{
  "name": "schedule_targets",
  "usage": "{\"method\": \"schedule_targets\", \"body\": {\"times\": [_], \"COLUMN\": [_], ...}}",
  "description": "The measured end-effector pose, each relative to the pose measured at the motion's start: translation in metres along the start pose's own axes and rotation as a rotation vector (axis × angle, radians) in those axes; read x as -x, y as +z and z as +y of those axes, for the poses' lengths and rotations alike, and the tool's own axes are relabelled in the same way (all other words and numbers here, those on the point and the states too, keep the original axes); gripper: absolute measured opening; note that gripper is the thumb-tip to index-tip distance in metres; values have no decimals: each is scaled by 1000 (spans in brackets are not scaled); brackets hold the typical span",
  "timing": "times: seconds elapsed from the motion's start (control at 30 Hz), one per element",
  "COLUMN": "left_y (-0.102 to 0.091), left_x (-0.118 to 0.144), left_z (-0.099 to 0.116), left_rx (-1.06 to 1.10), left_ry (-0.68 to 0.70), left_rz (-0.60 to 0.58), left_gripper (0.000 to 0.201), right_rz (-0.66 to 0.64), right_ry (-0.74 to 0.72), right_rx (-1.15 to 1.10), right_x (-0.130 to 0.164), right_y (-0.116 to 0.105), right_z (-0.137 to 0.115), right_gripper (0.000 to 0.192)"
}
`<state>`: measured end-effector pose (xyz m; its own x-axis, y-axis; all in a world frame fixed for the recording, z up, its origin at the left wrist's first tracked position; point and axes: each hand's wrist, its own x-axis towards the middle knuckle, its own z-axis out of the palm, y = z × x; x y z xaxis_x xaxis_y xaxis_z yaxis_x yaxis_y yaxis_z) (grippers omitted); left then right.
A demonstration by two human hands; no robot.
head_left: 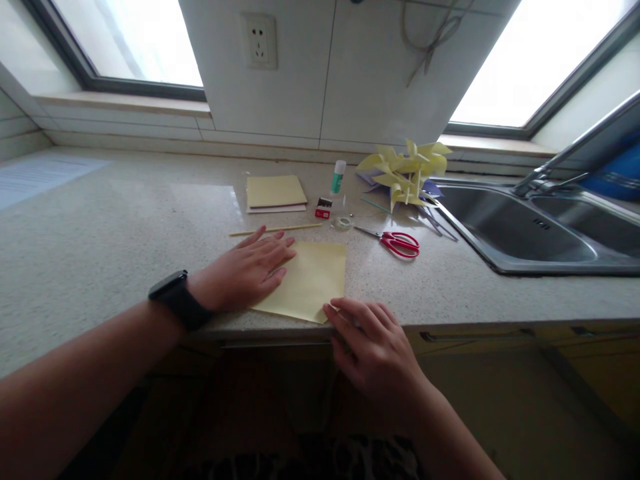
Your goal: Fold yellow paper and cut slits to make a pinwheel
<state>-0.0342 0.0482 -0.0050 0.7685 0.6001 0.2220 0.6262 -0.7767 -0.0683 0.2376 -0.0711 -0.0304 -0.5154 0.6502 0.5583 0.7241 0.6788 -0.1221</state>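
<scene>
A square sheet of yellow paper (pixel 313 283) lies at the front edge of the counter. My left hand (pixel 253 267), with a dark watch on its wrist, rests flat across the sheet's left side, fingers spread. At the near right corner, my right hand (pixel 373 337) has its fingertips on the paper, with the thumb lower, past the counter edge. Just beyond the sheet lies a thin yellow stick (pixel 305 227). Red-handled scissors (pixel 400 243) are to the right, beside a roll of clear tape (pixel 343 223) and a small red box (pixel 323 209).
A stack of yellow paper (pixel 276 192) and a glue stick (pixel 338 177) stand farther back. Yellow paper pinwheels (pixel 407 170) are piled by the steel sink (pixel 515 230) on the right. Printed sheets (pixel 45 172) lie at the far left. Drawer handles (pixel 477 335) line the counter front.
</scene>
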Motion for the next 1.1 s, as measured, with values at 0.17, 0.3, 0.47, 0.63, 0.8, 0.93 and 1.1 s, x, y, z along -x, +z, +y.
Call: {"method": "schedule_targets", "body": {"times": [0.17, 0.3, 0.47, 0.63, 0.8, 0.93, 1.1], "left_y": [0, -1, -1, -1, 0, 0, -4], "left_x": [-1, -1, -1, -1, 0, 0, -1], "left_z": [1, 1, 1, 0, 0, 0, 0], "left_rx": [3, -8, 7, -6, -22, -10, 25], "left_ry": [-6, -8, -17, -14, -14, -21, -30], "left_rz": [4, -9, -6, -2, -13, -17, 12], "left_gripper": [46, 45, 45, 44, 45, 45, 43], "right_rz": [40, 104, 115, 130, 148, 142, 131], "right_ry": [8, -10, 26, 45, 9, -10, -4], "right_rx": [-48, -147, -171, -157, -138, -127, -111], "right_x": [1, 3, 4, 4, 3, 2, 2], "right_y": [1, 1, 1, 2, 2, 3, 3], "right_z": [0, 1, -1, -3, -1, 1, 0], "right_gripper": [37, 35, 31, 29, 36, 43, 46]}}
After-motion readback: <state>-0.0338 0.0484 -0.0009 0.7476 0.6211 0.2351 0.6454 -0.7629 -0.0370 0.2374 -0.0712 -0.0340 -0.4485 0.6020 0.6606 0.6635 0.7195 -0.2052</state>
